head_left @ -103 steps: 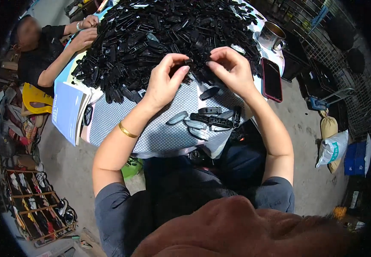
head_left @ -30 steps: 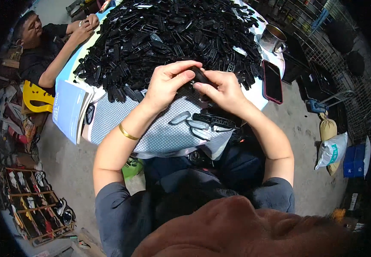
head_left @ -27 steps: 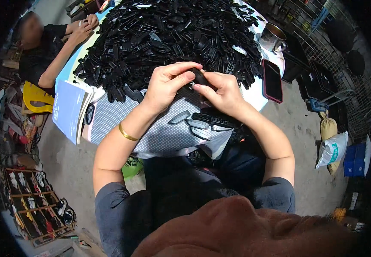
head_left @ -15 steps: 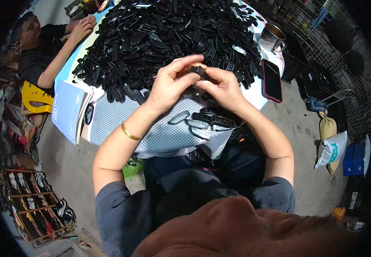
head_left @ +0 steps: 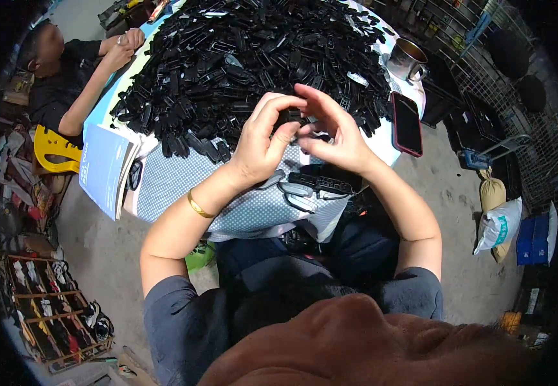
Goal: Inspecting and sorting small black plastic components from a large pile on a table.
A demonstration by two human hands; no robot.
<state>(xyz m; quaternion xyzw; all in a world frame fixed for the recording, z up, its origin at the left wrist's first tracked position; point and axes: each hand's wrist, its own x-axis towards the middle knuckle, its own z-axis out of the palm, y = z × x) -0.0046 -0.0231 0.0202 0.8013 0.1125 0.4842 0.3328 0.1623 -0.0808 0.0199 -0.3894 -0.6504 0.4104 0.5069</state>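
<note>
My left hand is raised over the near edge of the black pile, thumb and fingers curled round a small black plastic piece. Dark parts behind it blur the piece's outline. Facing it, my right hand has its fingers curved and apart, the tips close to that piece. Below the hands, on the patterned cloth, lie several elongated grey and black plastic parts. A large heap of similar black parts covers most of the table beyond.
A blue-covered book lies at the table's left edge, a phone and metal mug at the right. Another person sits at the far left by a yellow chair. Sacks stand on the floor at right.
My hands have drawn slightly apart, and the right fingers have spread from the black piece. My left hand has turned a little. The other person's hands have shifted slightly.
</note>
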